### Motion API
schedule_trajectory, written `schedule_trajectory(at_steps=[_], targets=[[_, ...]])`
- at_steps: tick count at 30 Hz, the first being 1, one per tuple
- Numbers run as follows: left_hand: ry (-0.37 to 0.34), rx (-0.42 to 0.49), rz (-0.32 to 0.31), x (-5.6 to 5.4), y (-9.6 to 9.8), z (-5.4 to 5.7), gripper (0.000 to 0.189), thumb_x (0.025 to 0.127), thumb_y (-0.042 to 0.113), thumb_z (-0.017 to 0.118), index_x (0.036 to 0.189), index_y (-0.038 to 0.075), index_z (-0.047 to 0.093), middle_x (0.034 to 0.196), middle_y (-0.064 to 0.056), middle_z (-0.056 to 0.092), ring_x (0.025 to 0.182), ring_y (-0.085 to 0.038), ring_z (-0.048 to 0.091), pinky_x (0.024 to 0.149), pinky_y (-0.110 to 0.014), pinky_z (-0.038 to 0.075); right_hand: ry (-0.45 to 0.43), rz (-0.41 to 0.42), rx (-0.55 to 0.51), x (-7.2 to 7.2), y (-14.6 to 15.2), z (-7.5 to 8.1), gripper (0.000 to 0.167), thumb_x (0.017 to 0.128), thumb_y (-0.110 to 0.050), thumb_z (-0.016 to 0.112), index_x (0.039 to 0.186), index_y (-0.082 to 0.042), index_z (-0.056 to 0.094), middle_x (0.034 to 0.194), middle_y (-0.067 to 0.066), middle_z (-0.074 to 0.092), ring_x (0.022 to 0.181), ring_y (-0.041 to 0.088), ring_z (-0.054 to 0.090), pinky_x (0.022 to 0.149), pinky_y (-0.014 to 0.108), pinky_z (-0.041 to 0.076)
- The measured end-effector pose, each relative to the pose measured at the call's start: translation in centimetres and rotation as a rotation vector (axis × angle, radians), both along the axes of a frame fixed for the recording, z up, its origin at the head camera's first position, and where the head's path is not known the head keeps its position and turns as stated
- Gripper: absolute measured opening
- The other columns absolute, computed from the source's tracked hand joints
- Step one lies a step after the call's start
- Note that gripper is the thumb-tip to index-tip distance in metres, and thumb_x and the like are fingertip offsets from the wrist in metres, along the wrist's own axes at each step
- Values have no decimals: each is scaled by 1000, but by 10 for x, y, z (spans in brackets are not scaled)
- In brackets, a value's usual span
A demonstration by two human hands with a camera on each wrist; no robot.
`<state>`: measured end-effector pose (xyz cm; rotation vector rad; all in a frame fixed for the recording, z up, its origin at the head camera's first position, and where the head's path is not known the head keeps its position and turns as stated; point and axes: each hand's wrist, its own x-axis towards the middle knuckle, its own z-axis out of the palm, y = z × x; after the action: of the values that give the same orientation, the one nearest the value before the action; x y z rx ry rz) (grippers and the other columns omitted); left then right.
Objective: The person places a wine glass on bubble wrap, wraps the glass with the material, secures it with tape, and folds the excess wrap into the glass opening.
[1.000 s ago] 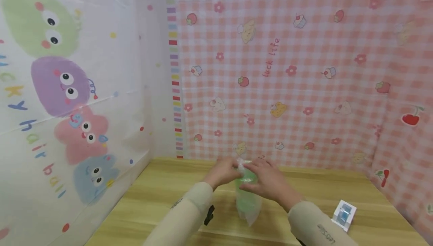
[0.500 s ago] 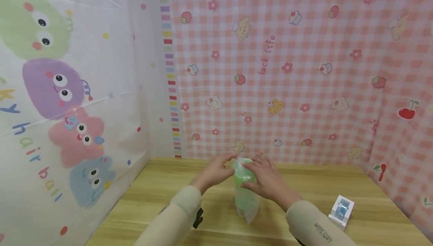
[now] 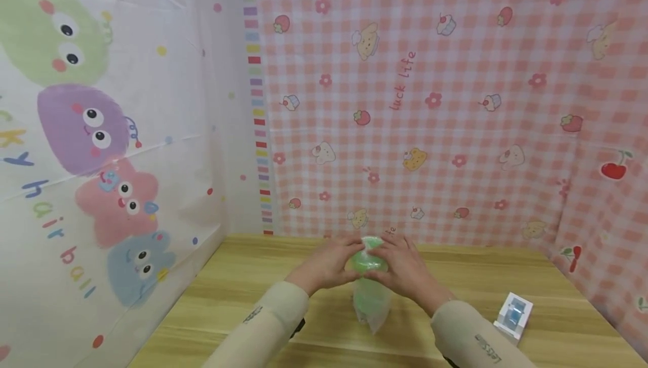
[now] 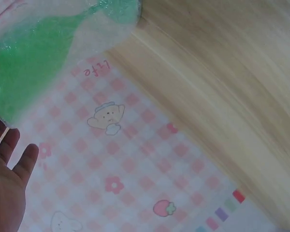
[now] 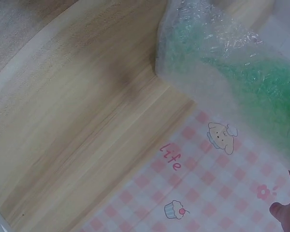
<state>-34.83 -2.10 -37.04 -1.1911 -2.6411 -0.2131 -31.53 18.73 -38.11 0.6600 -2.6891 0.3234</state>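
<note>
A tall green object wrapped in clear bubble wrap stands upright on the wooden table, with the loose wrap coming to a point at the bottom. My left hand curves its fingers and thumb round the upper left of it. From the other side my right hand holds the upper right, its thumb near the left thumb. Green shows through the bubble wrap in the left wrist view, where some fingers spread off the surface. Only fingertips appear at the right wrist view's edge. What the wrap covers cannot be made out.
A small white box with a blue item lies on the wooden table to the right. Behind the table hangs a pink checked cloth. A white cartoon-printed sheet covers the left side.
My left hand drew slightly away from the wrapped object, fingers parted, then came back in and closed round its upper part. My right hand stayed on it throughout.
</note>
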Motion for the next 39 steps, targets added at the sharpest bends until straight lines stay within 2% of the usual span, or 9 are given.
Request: schedule_trajectory(at_steps=[6,12,18,23,26,30,33,37,39], targets=[[-3,-8,50,0,2,1,52,92,41,70,136,16,61,156,-11,35,143,-29,31,111,-50,36,54,19,-6,0,3,-3,52,84,-49,74,120,-11,71,128,11,61,132,39,42,111,64,25],[-26,-24,93,0,5,3,49,93,42,67,135,18,63,153,-13,38,142,-30,32,111,-50,37,93,-8,-41,-1,6,-9,62,79,-51,79,124,-10,66,138,19,52,130,41,43,108,63,30],[-42,-29,120,-2,9,5,49,88,37,67,132,18,65,151,-14,41,140,-30,35,109,-53,38,2,-31,17,0,10,-2,72,85,-62,67,138,-13,59,150,24,38,133,46,40,105,70,29],[-43,-79,158,-1,15,8,49,87,45,68,130,21,67,150,-12,42,139,-29,35,109,-53,37,-77,-50,49,0,7,8,69,86,-66,62,133,-15,64,151,24,37,132,47,42,103,72,30],[-88,-107,179,0,18,4,49,88,50,63,128,23,68,153,-12,38,140,-29,35,108,-51,40,-113,-50,83,0,5,11,60,86,-64,63,124,-17,71,150,23,39,134,46,40,103,72,30],[-164,-87,177,2,19,-4,47,88,46,61,125,18,71,158,-15,31,143,-32,32,108,-50,41,-144,-47,112,0,0,10,51,87,-59,63,116,-18,74,150,22,40,135,46,40,104,72,30],[-171,-71,175,3,19,-6,47,88,44,61,124,16,71,160,-16,27,144,-33,30,108,-49,41,-150,-54,86,-1,-1,8,52,87,-57,64,119,-16,72,151,22,39,133,46,41,104,71,30],[-195,-44,189,3,19,-4,49,89,43,62,129,14,67,160,-16,27,143,-34,32,108,-48,41,-88,-59,19,-2,3,2,64,85,-60,66,127,-12,66,149,20,42,128,44,48,102,69,35],[-219,-18,201,2,18,-4,51,90,41,63,132,12,64,160,-16,26,142,-34,33,108,-48,42,-36,-69,-2,-3,6,-1,72,84,-64,67,131,-10,62,145,19,47,118,41,56,97,64,43]])
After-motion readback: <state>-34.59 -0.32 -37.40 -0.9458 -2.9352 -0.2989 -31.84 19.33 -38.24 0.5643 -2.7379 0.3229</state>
